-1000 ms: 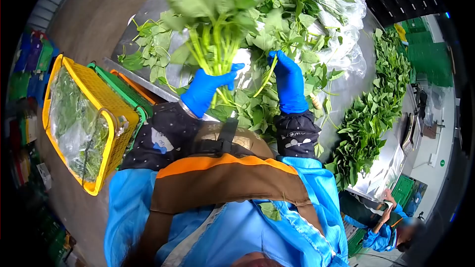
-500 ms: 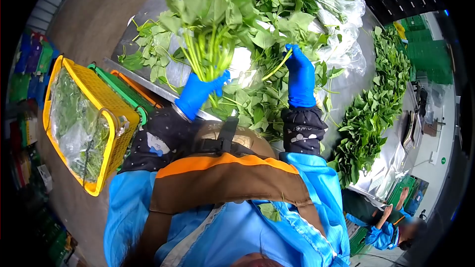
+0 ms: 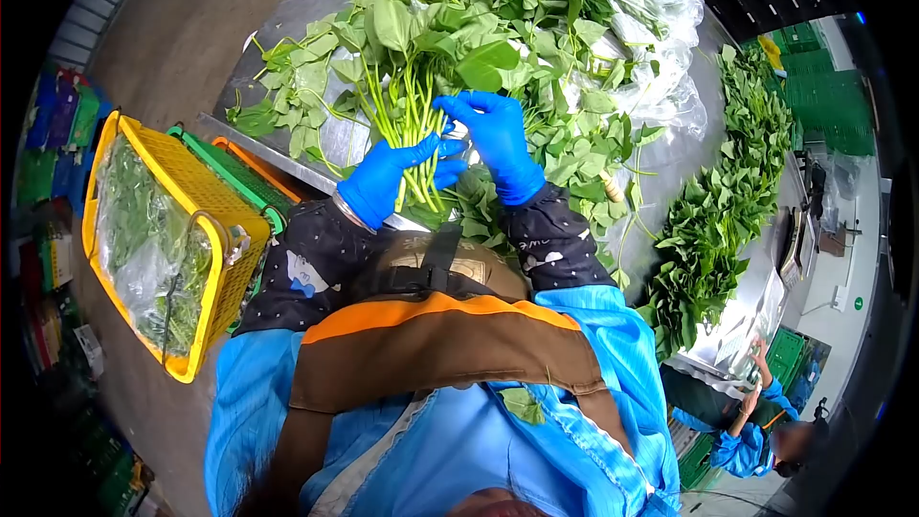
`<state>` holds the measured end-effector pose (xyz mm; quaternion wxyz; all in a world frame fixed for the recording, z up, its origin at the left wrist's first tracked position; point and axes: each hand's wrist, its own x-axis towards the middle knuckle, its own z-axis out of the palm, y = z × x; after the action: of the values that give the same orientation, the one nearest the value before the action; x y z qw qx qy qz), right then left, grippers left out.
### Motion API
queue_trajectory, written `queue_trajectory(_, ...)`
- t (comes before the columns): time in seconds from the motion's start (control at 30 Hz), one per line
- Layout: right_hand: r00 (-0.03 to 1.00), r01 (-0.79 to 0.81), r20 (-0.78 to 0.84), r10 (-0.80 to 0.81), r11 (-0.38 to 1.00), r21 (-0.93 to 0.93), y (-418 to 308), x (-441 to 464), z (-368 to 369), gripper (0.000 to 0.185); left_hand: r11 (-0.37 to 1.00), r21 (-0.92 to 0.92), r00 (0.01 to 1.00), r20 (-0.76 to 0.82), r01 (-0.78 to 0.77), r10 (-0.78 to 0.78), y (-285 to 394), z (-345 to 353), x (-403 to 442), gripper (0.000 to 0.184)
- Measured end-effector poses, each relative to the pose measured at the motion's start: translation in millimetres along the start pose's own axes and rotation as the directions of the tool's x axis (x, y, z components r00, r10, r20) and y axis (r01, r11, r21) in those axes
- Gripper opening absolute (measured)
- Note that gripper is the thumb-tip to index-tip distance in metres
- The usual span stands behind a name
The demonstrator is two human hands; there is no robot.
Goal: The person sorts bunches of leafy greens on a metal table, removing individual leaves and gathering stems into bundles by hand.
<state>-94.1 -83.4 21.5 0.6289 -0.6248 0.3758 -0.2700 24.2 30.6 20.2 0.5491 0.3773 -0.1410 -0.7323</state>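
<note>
My left hand (image 3: pixel 391 178), in a blue glove, is wrapped round the lower stems of a bunch of leafy greens (image 3: pixel 410 101). The bunch stands with its broad leaves pointing away from me. My right hand (image 3: pixel 496 142), gloved in blue too, meets the bunch from the right, thumb and forefinger pinched at the stems. Exactly which stems it grips is partly hidden by its fingers. Beneath and around both hands, loose leafy stems (image 3: pixel 574 148) cover part of the metal table (image 3: pixel 287 14).
Clear plastic bags (image 3: pixel 670 86) lie among the greens. Bunched greens (image 3: pixel 713 220) form a long row on the right. A yellow crate (image 3: pixel 215 258) with bagged greens stands left, beside a green crate (image 3: pixel 230 170). Another person (image 3: pixel 751 436) is at the lower right.
My right hand has moved left from the loose greens to the bunch, bringing a stem with it. My left hand and its bunch have stayed nearly in place.
</note>
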Motion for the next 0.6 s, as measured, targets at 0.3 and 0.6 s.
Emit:
queue_trajectory(0.3, 0.98, -0.083, -0.171, 0.098, 0.992, 0.093, 46, 17, -53, 0.022, 0.833, 0.113, 0.762, -0.351, -0.542, 0.544, 28, -42, -5, 0.033)
queue_trajectory(0.6, 0.972, -0.229, -0.233, 0.006, 0.224, -0.947, 101, 30, -50, 0.043, 0.919, -0.128, 0.909, -0.25, -0.373, 0.334, 22, -42, -8, 0.043)
